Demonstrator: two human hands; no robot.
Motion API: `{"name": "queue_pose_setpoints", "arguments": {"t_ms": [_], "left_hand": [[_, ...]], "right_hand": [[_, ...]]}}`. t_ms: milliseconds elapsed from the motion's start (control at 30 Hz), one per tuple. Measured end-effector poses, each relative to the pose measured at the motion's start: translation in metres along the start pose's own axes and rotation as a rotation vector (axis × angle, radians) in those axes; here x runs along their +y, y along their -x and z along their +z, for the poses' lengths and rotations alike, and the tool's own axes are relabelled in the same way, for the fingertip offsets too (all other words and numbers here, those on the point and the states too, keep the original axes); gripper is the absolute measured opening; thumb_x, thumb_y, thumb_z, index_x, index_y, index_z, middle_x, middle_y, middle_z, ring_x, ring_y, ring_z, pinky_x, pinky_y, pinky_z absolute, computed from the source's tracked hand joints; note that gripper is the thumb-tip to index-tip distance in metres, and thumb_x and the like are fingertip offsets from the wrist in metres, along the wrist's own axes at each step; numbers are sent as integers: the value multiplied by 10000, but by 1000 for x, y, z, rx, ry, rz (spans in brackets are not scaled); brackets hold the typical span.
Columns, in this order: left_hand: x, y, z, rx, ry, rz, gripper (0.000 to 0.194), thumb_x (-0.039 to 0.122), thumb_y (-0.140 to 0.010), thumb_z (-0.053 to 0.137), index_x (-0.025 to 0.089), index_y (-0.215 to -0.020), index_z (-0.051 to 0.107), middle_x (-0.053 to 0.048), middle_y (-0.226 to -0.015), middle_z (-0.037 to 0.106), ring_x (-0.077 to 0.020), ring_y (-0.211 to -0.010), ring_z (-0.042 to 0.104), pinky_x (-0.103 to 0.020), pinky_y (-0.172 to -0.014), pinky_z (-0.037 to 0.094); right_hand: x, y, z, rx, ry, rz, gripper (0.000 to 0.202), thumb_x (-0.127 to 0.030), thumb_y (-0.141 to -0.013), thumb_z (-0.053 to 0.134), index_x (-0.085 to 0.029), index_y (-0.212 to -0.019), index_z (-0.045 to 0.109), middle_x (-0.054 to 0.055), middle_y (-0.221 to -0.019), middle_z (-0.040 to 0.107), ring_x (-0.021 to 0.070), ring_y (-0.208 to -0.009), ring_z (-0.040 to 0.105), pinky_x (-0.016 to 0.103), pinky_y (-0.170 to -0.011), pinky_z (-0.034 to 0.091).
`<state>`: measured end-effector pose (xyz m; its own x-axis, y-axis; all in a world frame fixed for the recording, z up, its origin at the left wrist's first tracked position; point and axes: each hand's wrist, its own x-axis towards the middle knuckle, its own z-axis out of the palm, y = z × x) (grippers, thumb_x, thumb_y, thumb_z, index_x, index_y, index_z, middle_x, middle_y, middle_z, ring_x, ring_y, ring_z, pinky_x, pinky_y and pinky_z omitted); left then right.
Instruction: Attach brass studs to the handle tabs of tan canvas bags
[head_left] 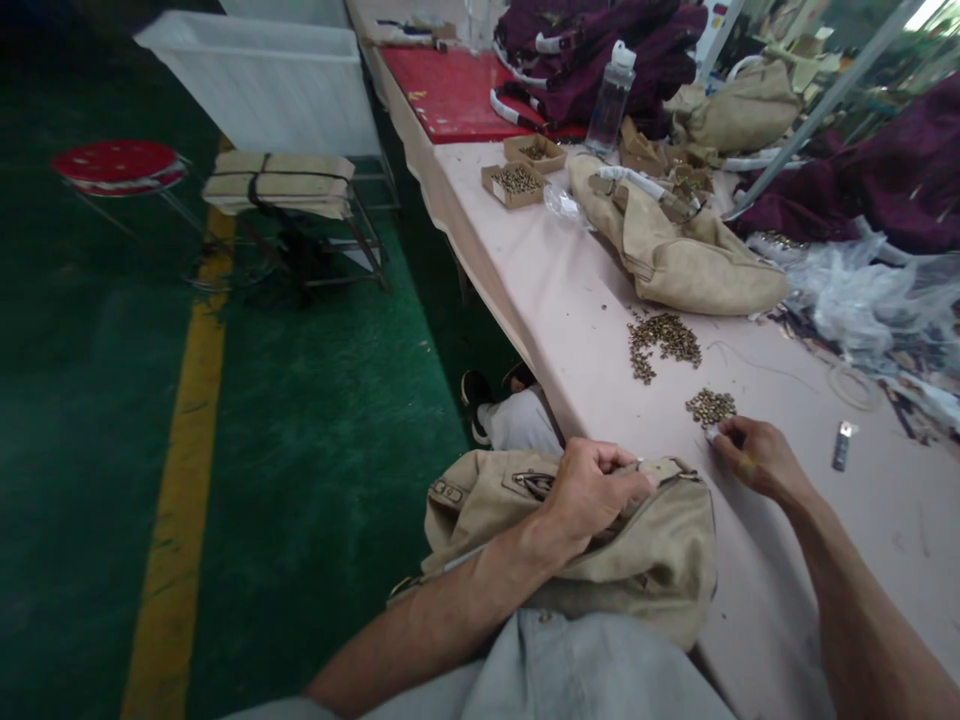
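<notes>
A tan handbag [660, 560] lies across my lap against the table's edge. My left hand [600, 490] grips the bag near its top opening, fingers closed on the edge by a tab. On the table my right hand [754, 455] is at the near side of a small pile of brass-coloured metal studs [710, 407]. Its thumb and fingertips are pinched together, with something white at the tip; whether a stud is between them is too small to tell. Farther back lies a larger heap of similar studs [667, 340].
Another tan bag [697, 255] lies beyond the heaps, near cardboard boxes of studs [514, 186] and a clear bottle [611, 98]. Purple bags [600, 50] and plastic wrap [862, 290] crowd the back and right. A small metal-and-dark tool [842, 447] sits right of my right hand.
</notes>
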<state>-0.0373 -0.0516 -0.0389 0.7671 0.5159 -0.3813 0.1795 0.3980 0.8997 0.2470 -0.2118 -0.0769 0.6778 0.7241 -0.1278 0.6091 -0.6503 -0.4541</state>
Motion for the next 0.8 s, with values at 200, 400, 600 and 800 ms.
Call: {"name": "queue_pose_setpoints", "arguments": {"t_ms": [200,400,600,800], "left_hand": [[1,3,0,-9,-58,46,170,233,-685,728,106,-758,815,1,-595,587,-104,-567,451,-222,-514,311],[1,8,6,30,-199,226,194,268,-755,734,96,-791,816,-27,-675,655,-149,-672,550,-233,-574,367],[-1,12,8,40,-273,255,182,232,-752,718,106,-835,820,-46,-724,716,-184,-714,623,-255,-634,429],[1,18,9,30,-355,339,154,229,-772,691,143,-817,809,-35,-739,723,-179,-711,627,-267,-658,456]], "right_hand": [[-63,45,-19,-8,-101,-265,159,-384,-909,611,-229,-880,631,3,-745,602,179,-663,546,295,-605,432],[-125,82,-27,-168,-245,-655,43,-217,-955,610,-229,-994,596,19,-823,573,181,-716,542,315,-652,440],[-126,82,-19,-173,-273,-651,13,-223,-976,601,-218,-983,611,24,-809,572,183,-723,541,322,-658,442],[-123,81,-21,-268,-384,-460,182,-335,-978,649,-205,-850,640,9,-780,573,171,-730,527,317,-684,401]]}}
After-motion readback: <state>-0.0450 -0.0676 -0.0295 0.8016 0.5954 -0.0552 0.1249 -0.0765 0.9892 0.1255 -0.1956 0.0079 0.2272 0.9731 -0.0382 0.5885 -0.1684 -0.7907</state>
